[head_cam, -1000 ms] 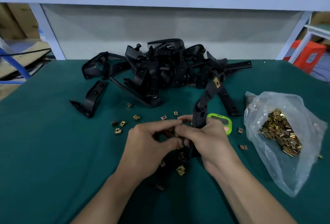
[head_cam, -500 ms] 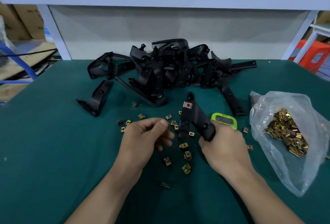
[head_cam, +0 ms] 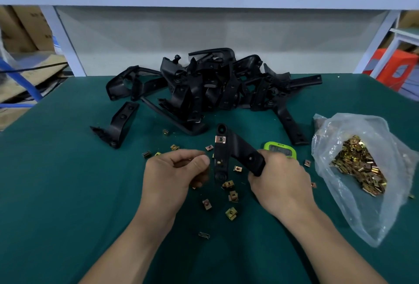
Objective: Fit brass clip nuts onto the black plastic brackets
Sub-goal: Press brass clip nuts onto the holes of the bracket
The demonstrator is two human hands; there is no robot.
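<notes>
one brass clip nut (head_cam: 220,139) sits near the far end of the bracket (head_cam: 240,147); our right grip (head_cam: 278,181) clamps its near end, and beside the bracket the left grip (head_cam: 172,175) curls thumb to forefinger, though we cannot tell if it pinches anything. pushed on askew, the next nut could spring off among the loose nuts (head_cam: 230,213) around the bracket.

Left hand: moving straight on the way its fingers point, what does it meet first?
Probably the bracket gripped by the right hand. The left hand points right at its nearer arm, just beside it. Depth is unclear.
</notes>
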